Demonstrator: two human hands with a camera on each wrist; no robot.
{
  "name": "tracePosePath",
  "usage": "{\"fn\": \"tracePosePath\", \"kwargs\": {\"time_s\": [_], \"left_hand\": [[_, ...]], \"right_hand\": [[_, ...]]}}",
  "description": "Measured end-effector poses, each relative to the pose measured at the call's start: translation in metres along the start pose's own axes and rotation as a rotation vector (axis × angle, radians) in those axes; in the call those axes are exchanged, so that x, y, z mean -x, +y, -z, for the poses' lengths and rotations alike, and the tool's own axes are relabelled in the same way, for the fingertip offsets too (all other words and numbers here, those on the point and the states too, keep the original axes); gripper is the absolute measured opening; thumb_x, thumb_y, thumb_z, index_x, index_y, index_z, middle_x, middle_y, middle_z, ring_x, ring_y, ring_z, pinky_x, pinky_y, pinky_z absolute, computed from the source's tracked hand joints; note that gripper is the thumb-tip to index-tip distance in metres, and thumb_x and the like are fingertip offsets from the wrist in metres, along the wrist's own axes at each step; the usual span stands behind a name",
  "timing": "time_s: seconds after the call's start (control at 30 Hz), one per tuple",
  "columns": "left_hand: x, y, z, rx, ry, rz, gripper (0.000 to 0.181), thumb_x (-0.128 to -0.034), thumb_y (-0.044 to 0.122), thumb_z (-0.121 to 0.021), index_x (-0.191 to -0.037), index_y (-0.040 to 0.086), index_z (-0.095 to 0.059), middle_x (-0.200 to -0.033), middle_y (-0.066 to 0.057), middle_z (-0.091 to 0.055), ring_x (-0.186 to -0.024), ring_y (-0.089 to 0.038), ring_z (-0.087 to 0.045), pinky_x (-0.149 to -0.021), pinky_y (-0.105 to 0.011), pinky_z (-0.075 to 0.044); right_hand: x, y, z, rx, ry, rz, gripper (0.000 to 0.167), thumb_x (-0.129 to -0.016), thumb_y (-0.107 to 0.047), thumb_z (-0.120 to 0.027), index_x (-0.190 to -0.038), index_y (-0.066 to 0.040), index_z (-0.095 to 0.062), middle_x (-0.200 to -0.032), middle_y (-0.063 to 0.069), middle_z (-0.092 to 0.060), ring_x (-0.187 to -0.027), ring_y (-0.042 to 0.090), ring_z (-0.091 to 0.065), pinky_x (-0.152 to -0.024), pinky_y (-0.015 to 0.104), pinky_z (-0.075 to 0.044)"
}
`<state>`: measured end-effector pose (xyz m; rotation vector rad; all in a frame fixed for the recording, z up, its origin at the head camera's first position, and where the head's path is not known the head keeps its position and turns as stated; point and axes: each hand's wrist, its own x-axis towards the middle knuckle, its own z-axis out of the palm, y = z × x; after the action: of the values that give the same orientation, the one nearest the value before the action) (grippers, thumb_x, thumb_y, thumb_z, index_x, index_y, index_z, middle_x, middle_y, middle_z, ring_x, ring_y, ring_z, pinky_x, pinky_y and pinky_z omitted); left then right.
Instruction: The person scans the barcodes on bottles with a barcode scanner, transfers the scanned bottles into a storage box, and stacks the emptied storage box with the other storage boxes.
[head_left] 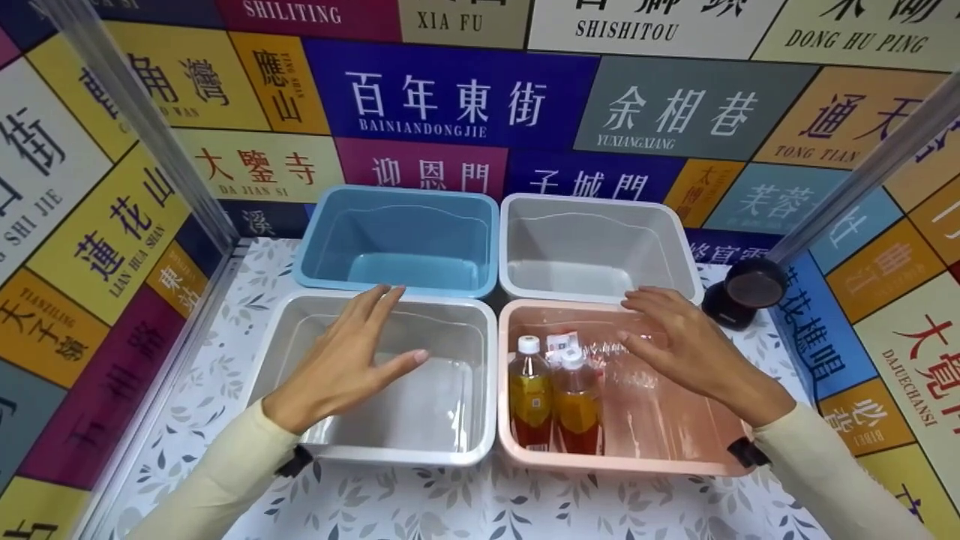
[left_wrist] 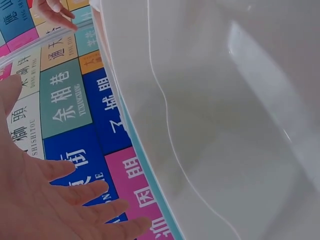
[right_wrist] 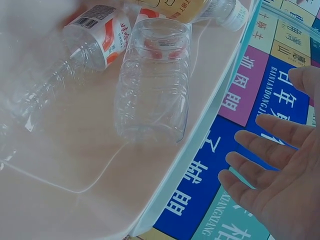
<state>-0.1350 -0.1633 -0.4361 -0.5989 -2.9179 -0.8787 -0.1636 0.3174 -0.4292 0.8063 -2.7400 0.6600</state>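
My left hand (head_left: 345, 364) hangs above the front-left white bin (head_left: 289, 442), fingers spread and nothing held; the left wrist view shows its palm (left_wrist: 45, 200) beside the bin's wall. Over the pink bin (head_left: 630, 466) my right hand (head_left: 694, 356) is also empty, fingers extended. In that bin two bottles of amber drink, one (head_left: 531, 397) at the left wall and another (head_left: 579, 409) beside it, stand at the left side. Clear empty-looking bottles lie in it too, one (right_wrist: 152, 85) plain in the right wrist view, another (right_wrist: 97, 37) with a red and white label.
Behind stand a blue bin (head_left: 397, 289) at the left and a pale grey-white bin (head_left: 600, 292) at the right. A black round object (head_left: 742, 292) sits right of the bins. Printed panels with clear posts surround the leaf-patterned table (head_left: 360, 499).
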Motion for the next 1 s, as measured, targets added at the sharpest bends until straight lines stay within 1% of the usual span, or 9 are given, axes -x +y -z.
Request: {"fn": "tracePosePath", "kwargs": {"time_s": [0.13,0.33,0.47,0.6,0.73,0.83,0.9,1.0], "left_hand": [[0.006,-0.003,0.004,0.008,-0.003,0.01,0.102,-0.0999,0.076,-0.063,-0.176,0.018,-0.028,-0.179,-0.018,-0.029,-0.164,-0.041,-0.028,-0.124,-0.072,-0.033],[0.015,-0.009,0.008,0.013,0.011,0.007,0.101,-0.1009,0.072,-0.066,-0.177,0.017,-0.027,-0.179,-0.018,-0.028,-0.164,-0.041,-0.027,-0.127,-0.073,-0.026],[0.022,-0.013,0.012,0.015,0.026,0.026,0.1,-0.1017,0.07,-0.066,-0.177,0.018,-0.026,-0.18,-0.017,-0.026,-0.165,-0.042,-0.025,-0.127,-0.074,-0.024],[0.034,-0.018,0.017,0.035,0.034,0.052,0.098,-0.1025,0.068,-0.066,-0.177,0.021,-0.025,-0.182,-0.015,-0.023,-0.165,-0.041,-0.024,-0.125,-0.075,-0.028],[0.045,-0.023,0.021,0.064,0.049,0.054,0.095,-0.1034,0.063,-0.068,-0.178,0.025,-0.024,-0.182,-0.014,-0.022,-0.165,-0.042,-0.025,-0.123,-0.077,-0.028],[0.052,-0.027,0.023,0.078,0.068,0.047,0.094,-0.1034,0.059,-0.071,-0.178,0.024,-0.024,-0.181,-0.015,-0.022,-0.164,-0.042,-0.025,-0.123,-0.079,-0.027],[0.057,-0.031,0.024,0.079,0.073,0.055,0.094,-0.1034,0.058,-0.072,-0.178,0.023,-0.025,-0.181,-0.015,-0.022,-0.165,-0.043,-0.024,-0.122,-0.08,-0.027],[0.064,-0.037,0.025,0.09,0.075,0.076,0.094,-0.1035,0.055,-0.073,-0.177,0.021,-0.026,-0.181,-0.016,-0.022,-0.165,-0.044,-0.023,-0.122,-0.08,-0.026]], "right_hand": [[0.001,0.001,0.001,-0.004,0.0,0.005,0.048,-0.101,-0.023,-0.082,-0.142,-0.001,-0.071,-0.15,0.02,-0.066,-0.143,0.044,-0.057,-0.113,0.071,-0.048],[0.003,0.002,0.001,-0.013,-0.008,0.003,0.048,-0.1,-0.021,-0.082,-0.142,0.0,-0.071,-0.151,0.02,-0.066,-0.142,0.044,-0.058,-0.11,0.07,-0.051],[0.004,0.002,0.001,-0.023,-0.012,0.005,0.048,-0.1,-0.022,-0.083,-0.142,-0.002,-0.072,-0.15,0.02,-0.066,-0.142,0.044,-0.058,-0.109,0.07,-0.051],[0.004,0.002,0.0,-0.037,-0.027,0.005,0.047,-0.101,-0.023,-0.082,-0.143,-0.003,-0.072,-0.15,0.019,-0.066,-0.143,0.044,-0.057,-0.109,0.071,-0.051],[0.006,0.003,-0.002,-0.035,-0.053,0.0,0.047,-0.102,-0.023,-0.081,-0.144,-0.003,-0.071,-0.151,0.019,-0.065,-0.145,0.044,-0.055,-0.112,0.072,-0.048],[0.007,0.003,-0.003,-0.029,-0.073,-0.011,0.048,-0.103,-0.025,-0.08,-0.144,-0.003,-0.071,-0.153,0.018,-0.064,-0.145,0.043,-0.054,-0.114,0.073,-0.046],[0.008,0.003,-0.004,-0.03,-0.083,-0.015,0.048,-0.103,-0.025,-0.08,-0.145,-0.004,-0.071,-0.153,0.018,-0.064,-0.145,0.043,-0.054,-0.115,0.072,-0.045],[0.008,0.004,-0.006,-0.024,-0.087,-0.001,0.048,-0.102,-0.023,-0.08,-0.145,-0.003,-0.071,-0.152,0.018,-0.064,-0.143,0.042,-0.056,-0.114,0.071,-0.047]]}}
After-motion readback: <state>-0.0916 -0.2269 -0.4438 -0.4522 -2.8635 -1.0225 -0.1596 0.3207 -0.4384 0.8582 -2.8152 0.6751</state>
